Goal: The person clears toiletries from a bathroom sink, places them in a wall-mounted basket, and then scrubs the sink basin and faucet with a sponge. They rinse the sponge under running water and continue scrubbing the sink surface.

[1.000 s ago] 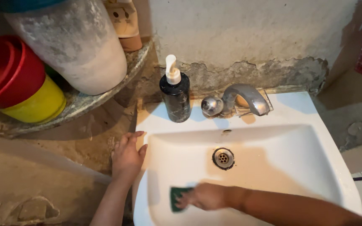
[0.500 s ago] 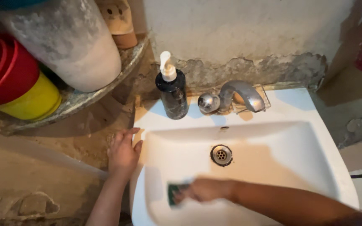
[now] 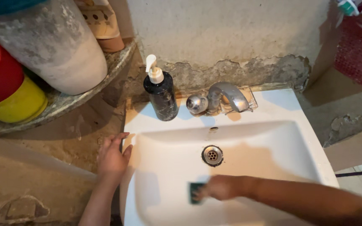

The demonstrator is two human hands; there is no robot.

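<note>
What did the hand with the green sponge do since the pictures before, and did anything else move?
The right hand slid the green sponge across the sink floor toward the drain side, away from the left wall. Nothing was picked up or let go. The left hand stayed resting on the sink's left rim, and the soap bottle and tap stayed put.

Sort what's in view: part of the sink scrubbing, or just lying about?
In use: green scrub pad under the right hand; white sink; left hand braced on its left rim.

Lying about: black pump bottle, tap, red and yellow tubs, red basket.
</note>
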